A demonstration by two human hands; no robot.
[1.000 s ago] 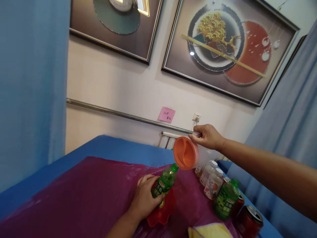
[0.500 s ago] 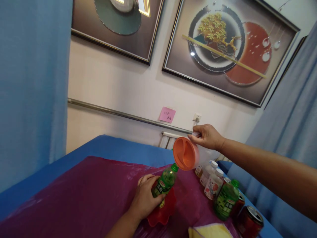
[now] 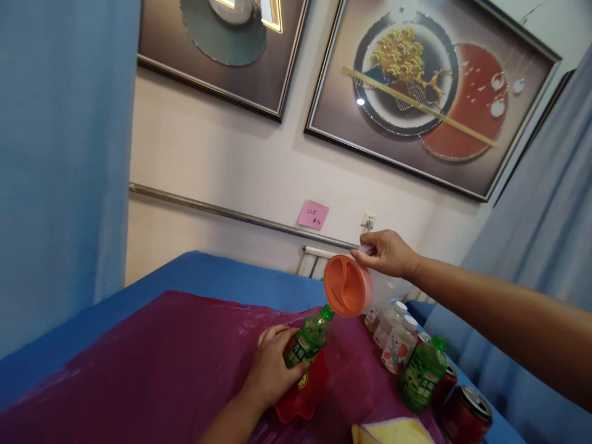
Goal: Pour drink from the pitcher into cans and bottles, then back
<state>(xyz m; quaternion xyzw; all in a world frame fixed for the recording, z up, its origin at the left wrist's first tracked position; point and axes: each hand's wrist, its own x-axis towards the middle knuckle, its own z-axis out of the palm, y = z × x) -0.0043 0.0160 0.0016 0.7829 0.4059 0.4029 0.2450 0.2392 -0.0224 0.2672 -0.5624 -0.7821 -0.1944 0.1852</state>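
Observation:
My left hand [image 3: 272,370] is wrapped round a green plastic bottle [image 3: 311,338], which leans to the right above a red scalloped dish [image 3: 305,394]. Raised at the right, my right hand [image 3: 387,254] grips the handle of a clear plastic pitcher [image 3: 386,290] with an orange lid [image 3: 348,286]. The pitcher is tipped on its side, lid facing left. Its lid's lower edge is right by the bottle's mouth. Whether liquid is flowing between them I cannot make out.
Several white-capped bottles [image 3: 398,345], another green bottle [image 3: 422,375] and dark red cans [image 3: 467,414] line the right side. A yellow cloth [image 3: 393,431] lies at the front. Purple plastic sheeting [image 3: 152,364] covers the blue surface [image 3: 203,268]. Blue curtains [image 3: 65,154] hang at both sides.
Almost nothing differs. The view has shifted very slightly, while both hands, the bottle and the tipped pitcher keep their positions.

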